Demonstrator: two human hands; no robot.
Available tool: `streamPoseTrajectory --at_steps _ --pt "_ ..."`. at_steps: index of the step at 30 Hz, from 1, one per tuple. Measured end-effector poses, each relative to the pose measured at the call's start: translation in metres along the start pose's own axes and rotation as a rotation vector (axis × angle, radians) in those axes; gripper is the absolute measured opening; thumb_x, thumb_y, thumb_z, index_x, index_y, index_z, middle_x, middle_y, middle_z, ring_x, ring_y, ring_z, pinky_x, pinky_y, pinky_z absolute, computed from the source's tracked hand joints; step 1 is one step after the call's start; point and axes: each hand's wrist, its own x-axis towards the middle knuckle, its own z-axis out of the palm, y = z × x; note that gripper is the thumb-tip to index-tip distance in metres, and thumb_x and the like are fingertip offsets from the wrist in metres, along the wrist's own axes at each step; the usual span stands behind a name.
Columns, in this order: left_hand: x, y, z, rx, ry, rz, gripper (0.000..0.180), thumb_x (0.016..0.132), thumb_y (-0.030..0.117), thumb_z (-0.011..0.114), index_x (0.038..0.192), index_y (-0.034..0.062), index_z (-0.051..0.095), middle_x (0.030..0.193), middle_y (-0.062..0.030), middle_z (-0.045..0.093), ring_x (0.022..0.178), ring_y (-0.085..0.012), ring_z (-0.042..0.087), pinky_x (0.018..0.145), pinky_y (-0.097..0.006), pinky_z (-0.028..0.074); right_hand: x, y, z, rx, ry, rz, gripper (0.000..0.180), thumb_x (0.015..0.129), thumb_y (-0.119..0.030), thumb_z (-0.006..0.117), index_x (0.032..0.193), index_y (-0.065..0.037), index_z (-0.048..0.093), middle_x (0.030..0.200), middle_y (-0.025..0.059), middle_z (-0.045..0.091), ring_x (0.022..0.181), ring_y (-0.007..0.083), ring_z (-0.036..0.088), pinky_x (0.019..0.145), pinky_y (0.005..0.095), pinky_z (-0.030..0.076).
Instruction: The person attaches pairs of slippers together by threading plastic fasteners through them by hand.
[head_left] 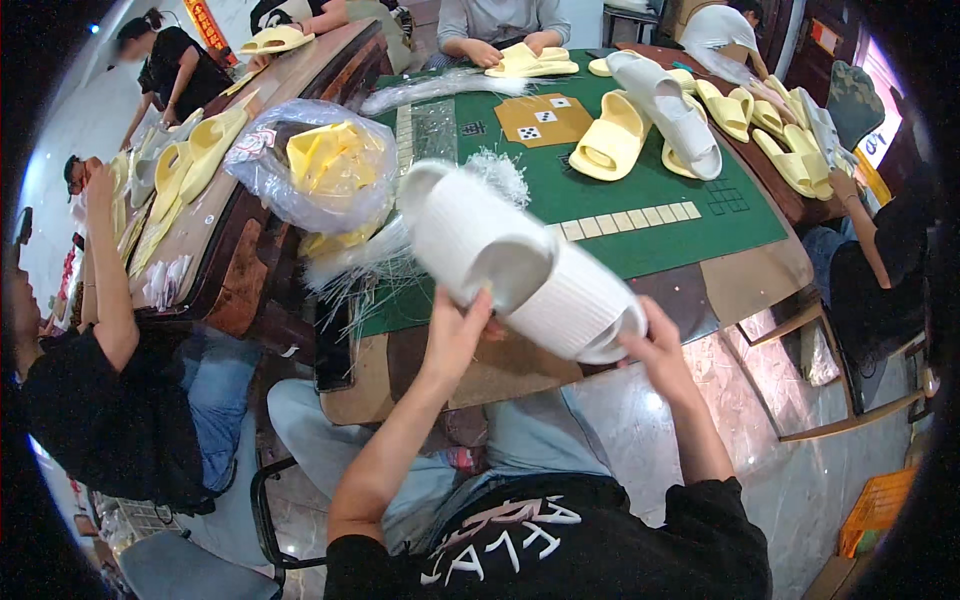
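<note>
Head view: the white slippers (525,265), apparently two overlapping end to end, are held above the near edge of the table (755,275), between and just ahead of the hands. Their long axis runs obliquely, from the left edge of the table down toward its near right corner. The left hand (460,328) grips the near side around mid-length, thumb on top. The right hand (655,345) is closed on the near right end. The far left end is unsupported, slightly blurred, and the left hand is the nearer to it.

Beyond that end, at the left edge of the table, sits a clear plastic bag (262,165) of yellow pieces (338,165). Clear strands (350,268) spread below the bag, partly over the near left corner. A white strand pile (500,175) lies directly behind the slippers. These items obstruct the left side. Toward the right edge, a grey-white pair (672,115) rests across yellow slippers (610,138), well apart from both hands. At the far edge, a co-worker's hands (483,53) hold another yellow pair (530,62).
</note>
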Motion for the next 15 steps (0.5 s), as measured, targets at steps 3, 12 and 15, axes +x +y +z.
streamPoseTrajectory --at_steps 3,12,15 --pt "0.001 -0.004 -0.016 -0.111 0.194 0.002 0.041 0.088 0.038 0.058 0.103 0.0008 0.05 0.077 -0.0045 0.056 0.047 -0.0068 0.045 0.038 -0.022 0.04 -0.01 -0.019 0.025 -0.27 -0.145 -0.136 0.038 0.084 -0.005 0.057 0.12 0.0 0.046 0.103 0.0118 0.055 0.084 0.0177 0.058 0.066 0.0282 0.05" --pt "0.014 0.046 -0.094 0.149 0.432 0.57 0.029 0.088 0.012 0.052 0.114 -0.0003 0.053 0.1 -0.005 0.06 0.089 -0.0116 0.058 0.075 -0.026 0.047 -0.004 0.009 0.012 -0.216 -0.21 0.06 0.045 0.077 -0.008 0.061 0.12 0.001 0.05 0.088 0.0084 0.063 0.067 0.0127 0.059 0.058 0.0269 0.05" --pt "0.017 0.057 -0.067 0.411 0.403 0.676 0.034 0.084 0.008 0.054 0.116 -0.0035 0.053 0.105 -0.0065 0.061 0.097 -0.0127 0.056 0.084 -0.028 0.045 0.005 0.017 0.028 -0.057 -0.236 0.171 0.045 0.076 -0.007 0.063 0.12 0.0 0.052 0.093 0.0052 0.061 0.075 0.0116 0.057 0.057 0.0248 0.048"
